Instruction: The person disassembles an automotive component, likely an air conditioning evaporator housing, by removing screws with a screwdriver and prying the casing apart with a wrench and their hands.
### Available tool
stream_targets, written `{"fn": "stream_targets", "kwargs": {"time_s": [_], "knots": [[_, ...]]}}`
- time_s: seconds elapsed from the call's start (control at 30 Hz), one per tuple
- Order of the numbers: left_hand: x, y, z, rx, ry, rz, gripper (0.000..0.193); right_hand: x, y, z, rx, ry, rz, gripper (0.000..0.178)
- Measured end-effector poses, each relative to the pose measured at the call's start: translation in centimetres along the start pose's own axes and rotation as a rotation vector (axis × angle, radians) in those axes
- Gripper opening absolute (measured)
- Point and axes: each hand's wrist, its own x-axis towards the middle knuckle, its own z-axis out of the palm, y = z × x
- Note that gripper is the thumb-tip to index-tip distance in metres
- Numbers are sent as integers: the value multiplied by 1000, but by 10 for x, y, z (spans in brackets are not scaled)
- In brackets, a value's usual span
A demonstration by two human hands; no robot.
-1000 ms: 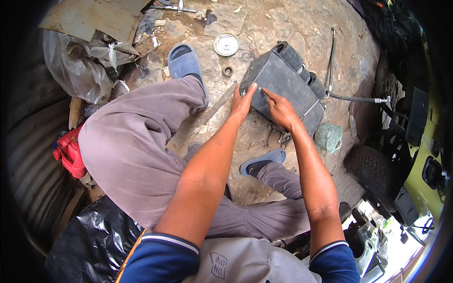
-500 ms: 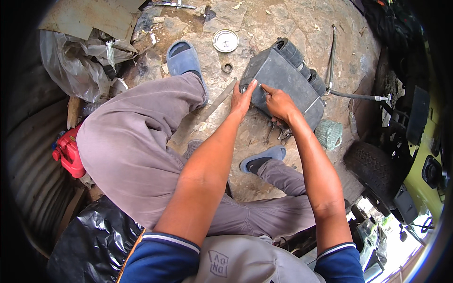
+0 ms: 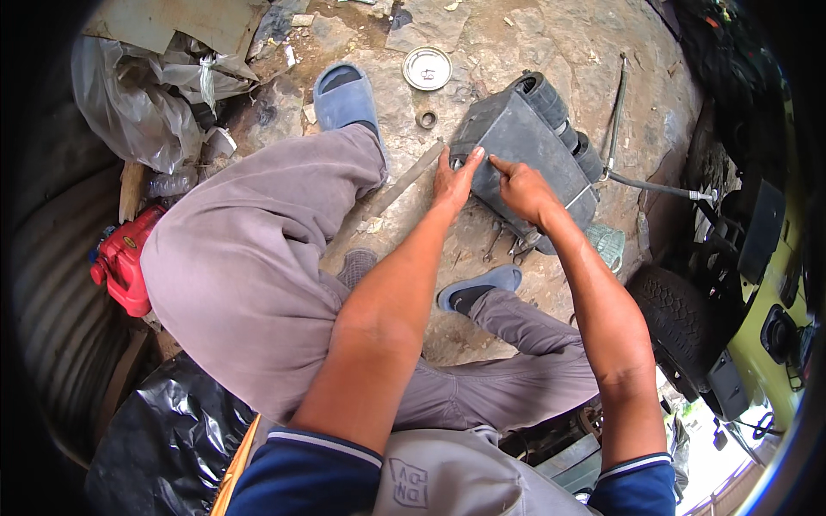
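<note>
While both hands sit on it, the dark grey box-shaped engine part (image 3: 525, 146) lies on the rocky ground (image 3: 533, 43), just past the person's feet. Its long axis runs diagonally, from upper left down to lower right, and the flat face points up toward the camera. I count three black round rubber ports (image 3: 564, 129) in a row along its far upper-right edge.

Left hand (image 3: 454, 176) rests at the near left corner, fingers (image 3: 469, 159) pressed together and laid flat, tips touching the edge. Right hand (image 3: 525, 191) is on the flat face beside it, index finger stretched out toward the left hand's tips and the other fingers curled loosely. Neither hand is gripping anything as far as I can see.

Other bits around: two blue sandals (image 3: 346, 96), one per foot. One round metal lid (image 3: 428, 68) and one small ring (image 3: 426, 119) on the ground left of the part. One flat metal bar (image 3: 404, 182) runs under the left hand. A couple of wrenches (image 3: 508, 245) lie below the part, exact count hard to tell. One long metal rod (image 3: 615, 112) sits to the right, one red container (image 3: 125, 258) far left, one tyre (image 3: 680, 318) lower right.
</note>
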Motion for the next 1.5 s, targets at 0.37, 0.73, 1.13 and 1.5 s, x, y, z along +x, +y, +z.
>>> {"fn": "stream_targets", "kwargs": {"time_s": [0.37, 0.73, 1.13, 1.5], "knots": [[-3, 6, -5, 42, 24, -22, 113, -1, 5, -23, -449, -76, -219, 56], [-1, 0, -8, 42, -6, -6, 115, 9, -10, -69, -1088, -217, -551, 68], [3, -4, 6, 323, 42, 192, 126, -86, 106, 16, 329, 666, 83, 43], [17, -17, 18, 566, 308, 500, 100, -84, 346, 189, 872, 516, 782, 46]]}}
